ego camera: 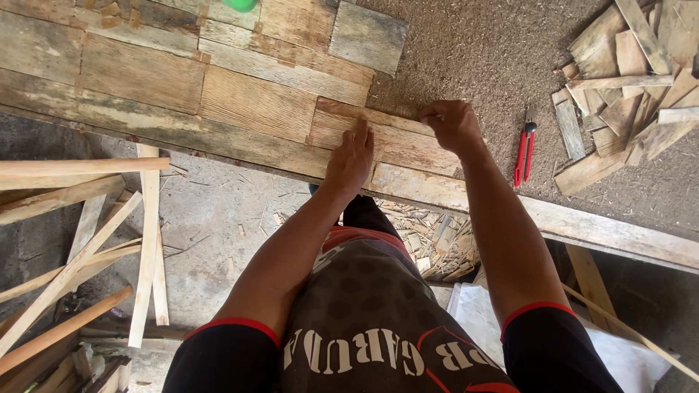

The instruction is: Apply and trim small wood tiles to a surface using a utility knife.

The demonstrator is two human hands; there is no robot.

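pressing flat, fingers together and stretched out, palm down: left hand (351, 159) on a short weathered plank piece (378, 138) at the near edge of the work surface. curled shut, knuckles up, fingertips pinching the far right end of that same plank piece: right hand (451, 124). lying slantwise along the front of a patchwork wooden panel (182, 80), touching its neighbouring boards on the left and far side, resting over a long pale edge board (582, 225) that runs down toward the right. spread under and beyond the right hand, a rough brown chipboard tabletop (473, 51). lying just right of the right forearm, apart from the hand, a red utility knife (524, 149), pointing away. heaped in the far right corner, well apart from both hands, a pile of wood offcuts (626, 80). peeking in at the top edge, part of a green object (240, 4), too cropped to tell what. leaning and crossing on the left, below table level, a bundle of long pale wooden slats (87, 240) over a dusty concrete floor (218, 218). scattered under the table near the legs, wood chips and shavings (429, 240). lying lower right on the floor, a white sack (480, 313), partly hidden by the right arm.
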